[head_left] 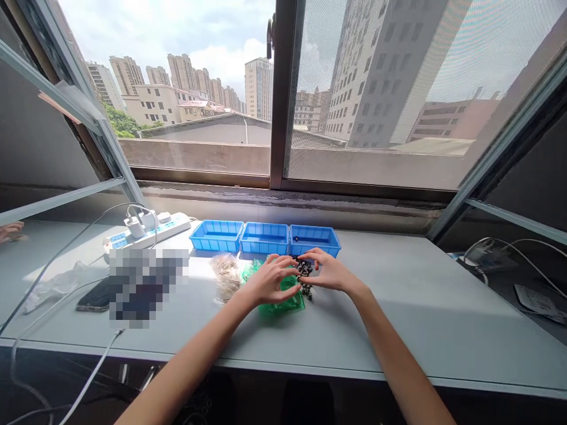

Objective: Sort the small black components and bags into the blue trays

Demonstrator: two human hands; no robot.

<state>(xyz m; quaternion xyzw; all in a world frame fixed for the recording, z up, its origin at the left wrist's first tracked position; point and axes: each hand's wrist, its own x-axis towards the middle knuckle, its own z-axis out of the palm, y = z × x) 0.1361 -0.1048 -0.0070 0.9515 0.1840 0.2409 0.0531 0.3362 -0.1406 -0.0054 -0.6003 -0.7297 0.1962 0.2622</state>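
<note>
A pile of small dark metallic-looking parts [305,288] lies on the table between my two hands. My left hand [271,282] is over a green plastic bag [283,306], its fingers spread and the fingertips at the pile's left side. From the right, my right hand [328,270] reaches to the same pile with thumb and forefinger apart. Nothing shows in either hand, though some fingertips overlap the parts. Left of the green bag is a clear bag of small pale pieces [225,276].
Behind my hands stand three blue bins in a row: left [216,243], middle [264,247] and right [316,249], the last with a small dark piece inside. A power strip [177,224], cables and a phone [94,295] lie left. A person's hand [11,231] shows far left.
</note>
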